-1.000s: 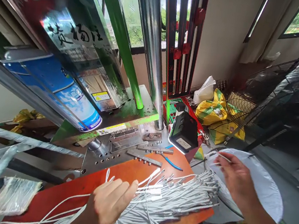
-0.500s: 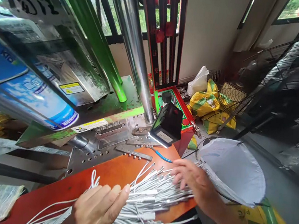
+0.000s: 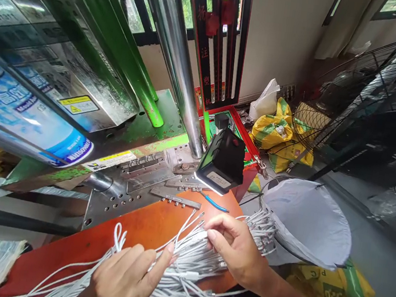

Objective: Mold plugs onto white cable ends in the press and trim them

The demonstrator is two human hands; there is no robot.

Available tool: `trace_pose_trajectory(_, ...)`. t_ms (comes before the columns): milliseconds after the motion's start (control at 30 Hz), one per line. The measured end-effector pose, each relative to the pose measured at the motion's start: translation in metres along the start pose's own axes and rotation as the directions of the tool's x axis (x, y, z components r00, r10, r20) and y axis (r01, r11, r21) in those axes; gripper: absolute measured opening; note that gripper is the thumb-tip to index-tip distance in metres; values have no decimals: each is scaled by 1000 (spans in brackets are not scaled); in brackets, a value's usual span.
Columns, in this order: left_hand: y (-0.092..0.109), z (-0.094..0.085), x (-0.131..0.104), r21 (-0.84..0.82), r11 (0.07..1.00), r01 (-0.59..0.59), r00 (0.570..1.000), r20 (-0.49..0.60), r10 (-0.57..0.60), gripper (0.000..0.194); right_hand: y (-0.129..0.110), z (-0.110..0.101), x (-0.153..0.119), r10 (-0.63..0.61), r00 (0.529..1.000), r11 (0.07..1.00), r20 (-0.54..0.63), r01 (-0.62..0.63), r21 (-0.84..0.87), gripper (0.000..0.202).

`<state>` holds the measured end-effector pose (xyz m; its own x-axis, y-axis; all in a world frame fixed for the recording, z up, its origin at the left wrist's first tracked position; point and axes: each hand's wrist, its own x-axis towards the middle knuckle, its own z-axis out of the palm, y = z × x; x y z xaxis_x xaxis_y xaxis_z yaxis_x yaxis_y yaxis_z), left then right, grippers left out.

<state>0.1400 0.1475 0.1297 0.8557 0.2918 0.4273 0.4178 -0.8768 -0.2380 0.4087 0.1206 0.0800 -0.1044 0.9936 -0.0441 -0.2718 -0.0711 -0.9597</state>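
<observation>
A thick bunch of white cables (image 3: pixel 192 256) with pale moulded plugs spreads across the orange-brown tabletop (image 3: pixel 152 225). Over its left part lies my left hand (image 3: pixel 126 277), fingers curled round some cables and the index finger stretched along them; its palm side is hidden. Toward the plug ends, my right hand (image 3: pixel 238 250) is closed, thumb and forefinger pinched at a white cable plug (image 3: pixel 201 235). More cable ends (image 3: pixel 262 228) fan out behind the right hand. Beyond the hands lies a blue-handled tool (image 3: pixel 216 203), touched by neither.
Slotted metal bars (image 3: pixel 175 199) rest by a drilled steel plate (image 3: pixel 104 207). A black lamp-like box (image 3: pixel 223 163) stands behind, near a steel column (image 3: pixel 180 59). At right is a white cloth-lined hoop (image 3: pixel 311 225); yellow bags (image 3: pixel 272 133) lie on the floor.
My right hand has moved left across the cables, and its loosely spread fingers have closed into a pinch. The left hand stays nearly in place. The view has shifted slightly.
</observation>
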Motion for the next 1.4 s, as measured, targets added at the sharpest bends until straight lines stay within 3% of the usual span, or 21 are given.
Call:
trace_pose_trajectory(300, 1, 6, 1, -5, 1000, 17, 1000, -7, -17, 29, 2, -3, 0, -47, 999, 993, -4, 46, -112, 15)
trace_pose_trajectory(467, 2, 13, 8, -50, 997, 63, 997, -35, -64, 37, 3, -10, -2, -115, 993, 962, -3, 111, -250, 17)
trace_pose_trajectory(767, 0, 9, 15, -97, 995, 19, 995, -92, -28, 46, -2, -1, 2, -108, 994, 962, -14, 101, -252, 14)
trace_pose_trajectory(1033, -5, 23, 12, -62, 998, -1, 996, -87, -4, 43, -8, 1, 5, -230, 973, 836, 12, 204, -509, 12)
trace_pose_trajectory(1167, -7, 31, 9, -88, 993, 75, 985, -151, -88, 37, -9, -6, 3, -252, 968, 829, 0, 216, -516, 6)
trace_pose_trajectory(1233, -8, 32, 8, -137, 983, 121, 973, -179, -145, 33, -10, -10, -3, -260, 965, 849, -33, 212, -484, 13)
trace_pose_trajectory(1300, -9, 31, 9, -173, 974, 145, 965, -191, -178, 30, -13, -11, -14, -208, 978, 872, -34, 170, -458, 18)
trace_pose_trajectory(1400, -9, 31, 10, -199, 967, 156, 963, -187, -194, 30, -17, -5, -30, 65, 992, 921, 104, -19, -389, 20)
